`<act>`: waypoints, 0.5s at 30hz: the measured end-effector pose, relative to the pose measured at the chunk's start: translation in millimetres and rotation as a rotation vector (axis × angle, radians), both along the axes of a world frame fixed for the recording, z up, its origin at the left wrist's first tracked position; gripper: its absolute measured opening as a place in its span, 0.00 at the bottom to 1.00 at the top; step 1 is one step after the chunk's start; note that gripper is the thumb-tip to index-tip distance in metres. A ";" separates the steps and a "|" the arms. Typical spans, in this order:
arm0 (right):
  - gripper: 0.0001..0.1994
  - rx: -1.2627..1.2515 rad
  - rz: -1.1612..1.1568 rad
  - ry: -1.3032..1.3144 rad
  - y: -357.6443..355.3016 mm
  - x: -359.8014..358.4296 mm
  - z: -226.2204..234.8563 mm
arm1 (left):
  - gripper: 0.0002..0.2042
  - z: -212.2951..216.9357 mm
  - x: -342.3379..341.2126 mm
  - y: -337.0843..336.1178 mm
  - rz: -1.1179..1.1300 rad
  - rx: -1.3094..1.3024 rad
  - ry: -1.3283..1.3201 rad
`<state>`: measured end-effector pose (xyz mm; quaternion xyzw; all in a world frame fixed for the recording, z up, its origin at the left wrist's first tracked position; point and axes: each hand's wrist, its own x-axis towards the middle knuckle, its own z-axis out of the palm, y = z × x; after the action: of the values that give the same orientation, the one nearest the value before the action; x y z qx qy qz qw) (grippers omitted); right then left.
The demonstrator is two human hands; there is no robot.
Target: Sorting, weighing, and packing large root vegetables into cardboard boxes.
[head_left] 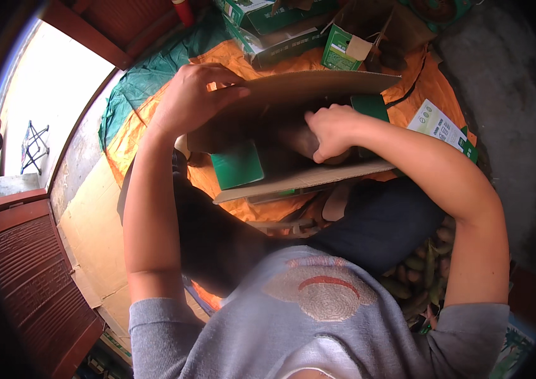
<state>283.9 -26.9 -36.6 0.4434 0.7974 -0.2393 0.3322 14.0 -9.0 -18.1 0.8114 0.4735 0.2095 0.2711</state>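
Note:
An open cardboard box (318,83) with green outer flaps (238,165) stands between my legs. At its far left corner my left hand (202,95) grips the raised flap's edge, thumb on the near face. My right hand (337,129) reaches down into the box with fingers bent. Under and beside those fingers shows a brown, rounded thing (304,140), blurred and partly covered, so its kind is unclear. The box's bottom lies in dark shadow.
Long greenish and reddish-brown produce (416,275) is heaped by my right leg. Green cartons (280,44) stand at the back on an orange sheet (230,60). A printed white card (435,123) lies right of the box. Flattened cardboard (94,221) is at left, beside a red-brown door (41,271).

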 end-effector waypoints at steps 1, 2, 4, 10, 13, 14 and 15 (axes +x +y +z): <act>0.38 -0.036 0.029 -0.103 2.0 -6.6 -19.1 | 0.11 -1.2 -3.3 0.9 -0.005 0.049 -0.007; 0.38 -0.092 0.056 -0.185 4.7 -10.6 -31.4 | 0.10 -0.3 -4.9 0.2 -0.013 0.096 -0.014; 0.37 -0.129 0.126 -0.231 7.3 -7.2 -58.2 | 0.08 7.2 -3.8 -1.3 0.013 0.032 -0.052; 0.31 -0.189 0.259 -0.315 1.7 4.0 -114.4 | 0.07 10.9 1.4 -2.0 -0.040 -0.011 -0.075; 0.24 -0.152 0.360 -0.208 3.4 10.4 -117.1 | 0.07 11.8 -2.2 1.6 -0.057 0.037 -0.094; 0.24 -0.148 0.327 -0.220 4.9 17.8 -118.0 | 0.07 10.8 4.0 3.7 -0.068 0.050 -0.099; 0.22 -0.173 0.319 -0.192 8.3 21.1 -120.5 | 0.07 14.2 11.3 4.1 -0.065 0.028 -0.108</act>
<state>305.0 -18.7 -157.1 0.3020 0.7986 -0.2080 0.4772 25.3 -4.9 -4.0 0.8177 0.4284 0.2508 0.2916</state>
